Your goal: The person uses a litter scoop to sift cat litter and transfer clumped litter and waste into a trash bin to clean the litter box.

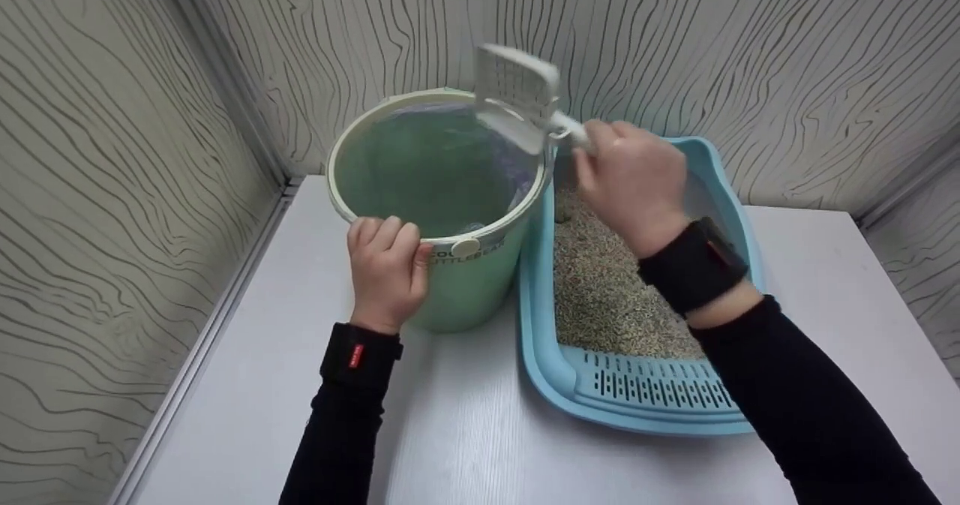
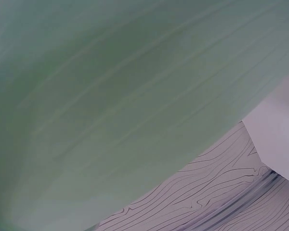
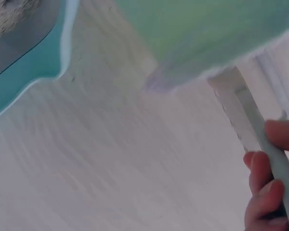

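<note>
My left hand [image 1: 384, 272] grips the near rim of a light green trash bin [image 1: 472, 295], fingers over the edge and thumb outside. A thin plastic liner [image 1: 510, 163] shows inside its far and right wall. The bin's ribbed outer wall [image 2: 135, 96] fills most of the left wrist view. My right hand [image 1: 637, 178] holds a white slotted litter scoop [image 1: 517, 88] by its handle, blade raised and tilted over the bin's right rim. In the right wrist view, fingers [image 3: 262, 173] curl round the handle [image 3: 279, 168]. No litter shows on the blurred blade.
Right of the bin, close against it, a blue litter box [image 1: 540, 347] holds grainy litter [image 1: 615, 295] and has a slotted front ledge. Both stand on a white table [image 1: 450, 430]. Wood-patterned panels [image 1: 637, 32] rise behind and at both sides.
</note>
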